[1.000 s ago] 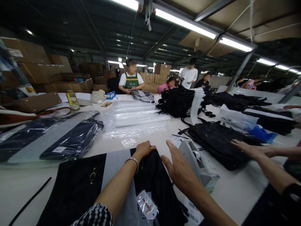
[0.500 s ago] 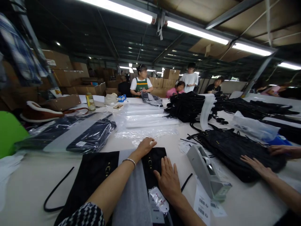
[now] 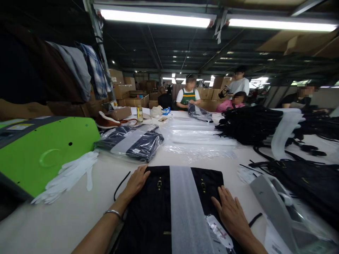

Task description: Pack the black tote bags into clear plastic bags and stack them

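Observation:
A black bag [image 3: 148,211] with gold buckles lies flat before me, a white wrapping strip [image 3: 182,201] running down its middle. Over its upper left corner rests my left hand [image 3: 136,180], wearing a silver bangle, its fingers stretched along the edge. My right hand [image 3: 231,208] lies open, fingers spread, against the bag's right edge. Close to that wrist sits a small clear packet with a tag [image 3: 219,230], partly on the strip. Thin black straps [image 3: 122,185] stick out at both sides.
White gloves [image 3: 69,176] lie beside a green machine [image 3: 53,151] at left. Behind are a plastic-wrapped bag [image 3: 132,143] and clear plastic sleeves [image 3: 196,132]. A grey tape dispenser [image 3: 275,208] and piled black bags [image 3: 246,123] stand right. Several people are farther back.
My left hand has moved from the bag's top middle to its upper left corner. My right hand has shifted to the right edge. The view has turned left, bringing the green machine in.

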Demonstrator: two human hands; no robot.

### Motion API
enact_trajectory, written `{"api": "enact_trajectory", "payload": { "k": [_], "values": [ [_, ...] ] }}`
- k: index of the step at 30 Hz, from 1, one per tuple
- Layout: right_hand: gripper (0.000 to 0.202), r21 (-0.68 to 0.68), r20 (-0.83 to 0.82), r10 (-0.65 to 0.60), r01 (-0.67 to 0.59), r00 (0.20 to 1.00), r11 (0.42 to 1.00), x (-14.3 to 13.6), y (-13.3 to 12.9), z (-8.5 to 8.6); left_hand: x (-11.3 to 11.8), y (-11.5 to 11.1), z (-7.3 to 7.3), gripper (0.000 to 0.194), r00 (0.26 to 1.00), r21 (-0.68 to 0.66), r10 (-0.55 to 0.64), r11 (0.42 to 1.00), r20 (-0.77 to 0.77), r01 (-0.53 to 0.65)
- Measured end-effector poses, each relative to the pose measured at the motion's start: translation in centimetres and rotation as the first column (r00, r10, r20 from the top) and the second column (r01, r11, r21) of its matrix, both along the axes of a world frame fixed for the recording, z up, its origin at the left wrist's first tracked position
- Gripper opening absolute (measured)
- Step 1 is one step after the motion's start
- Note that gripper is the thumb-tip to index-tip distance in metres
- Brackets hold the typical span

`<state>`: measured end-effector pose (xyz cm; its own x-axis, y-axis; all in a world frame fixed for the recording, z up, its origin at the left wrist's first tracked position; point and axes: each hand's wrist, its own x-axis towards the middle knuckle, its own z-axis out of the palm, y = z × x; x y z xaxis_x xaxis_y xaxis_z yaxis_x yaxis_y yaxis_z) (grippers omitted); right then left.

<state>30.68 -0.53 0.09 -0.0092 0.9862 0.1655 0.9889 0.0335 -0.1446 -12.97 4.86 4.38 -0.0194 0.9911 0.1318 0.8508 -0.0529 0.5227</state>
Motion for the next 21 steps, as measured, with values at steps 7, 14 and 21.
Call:
{"api": "enact_trajectory", "payload": {
  "k": [7, 14, 21],
  "values": [
    [0.053, 0.224, -0.082, 0.127, -0.106, 0.989, 0.969, 1.1, 8.0, 5.8, -2.3, 1.7, 2.2, 0.05, 0.973, -0.007, -0.121, 0.992, 0.198, 0.125],
    [0.027, 0.086, -0.097, 0.302, -0.295, 0.948, 0.952, 1.8, 11.5, 5.0, -0.6, -2.3, 0.8, 0.022, 0.974, 0.227, -0.122, 0.971, 0.194, 0.076],
    [0.026, 0.417, -0.115, 0.279, -0.209, 0.953, 0.884, 1.6, 9.3, 1.9, 0.3, -4.2, -0.5, 0.028, 0.994, 0.48, -0.109, 0.871, -0.02, 0.105]
  ]
}}
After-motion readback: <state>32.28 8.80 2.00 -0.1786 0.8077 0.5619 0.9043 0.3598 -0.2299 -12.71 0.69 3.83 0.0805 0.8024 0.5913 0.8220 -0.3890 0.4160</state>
